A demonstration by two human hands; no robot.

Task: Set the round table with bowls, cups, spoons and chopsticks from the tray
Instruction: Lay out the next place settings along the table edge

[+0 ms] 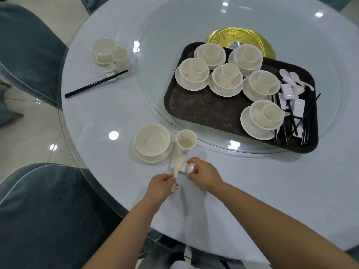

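The round table (101, 121) carries a glass turntable (155, 84), and on that sits the dark tray (204, 107) — six nested bowl-and-cup stacks on saucers, with spare spoons, white rests and black chopsticks (291, 121) heaped at its right end. Its near corner overhangs the turntable's edge, so a nudge from a reaching forearm could, I judge, spin the glass and send the stacks sliding. One place at the far left is fully laid. At the near place the bowl (150, 140) sits in its saucer and the cup (186, 140) stands just beside it, upright and light-looking; it is close behind both hands, and a careless lift of the right hand could tip it.

The smaller risk lies in the spoon (176, 165). The left hand (161, 188) pinches the handle's tail between thumb and fingertips, the other fingers curled under; the spoon's bowl points away toward the cup. The right hand (203, 174) pinches the white rest (187, 168) by its right end, thumb near and fingers over the top. The handle crosses the rest's left end — whether it already bears on it I cannot tell. Released off-centre, the spoon would likely roll off. Chopsticks are not yet set here.
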